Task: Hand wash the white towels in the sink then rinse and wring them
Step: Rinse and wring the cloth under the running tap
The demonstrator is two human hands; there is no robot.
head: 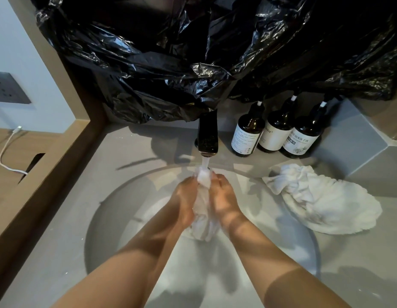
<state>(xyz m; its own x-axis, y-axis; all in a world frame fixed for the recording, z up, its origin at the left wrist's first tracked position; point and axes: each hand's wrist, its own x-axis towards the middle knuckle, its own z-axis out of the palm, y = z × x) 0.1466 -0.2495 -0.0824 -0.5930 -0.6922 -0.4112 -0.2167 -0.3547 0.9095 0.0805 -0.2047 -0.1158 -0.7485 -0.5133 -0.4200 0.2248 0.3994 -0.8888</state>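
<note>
A wet white towel point(203, 221) hangs bunched between my two hands over the round sink point(99, 221). My left hand point(185, 196) grips its left side and my right hand point(223, 197) grips its right side, fingers curled round the cloth. Water runs from the black faucet point(208, 135) onto the towel's top end. A second white towel point(322, 198) lies crumpled on the counter to the right of the sink.
Three dark bottles point(275, 132) with white labels stand behind the sink at the right. Black plastic sheeting point(193, 52) hangs over the wall above the faucet. A wooden ledge point(48, 174) borders the grey counter on the left, with a white cable point(6, 152) beyond it.
</note>
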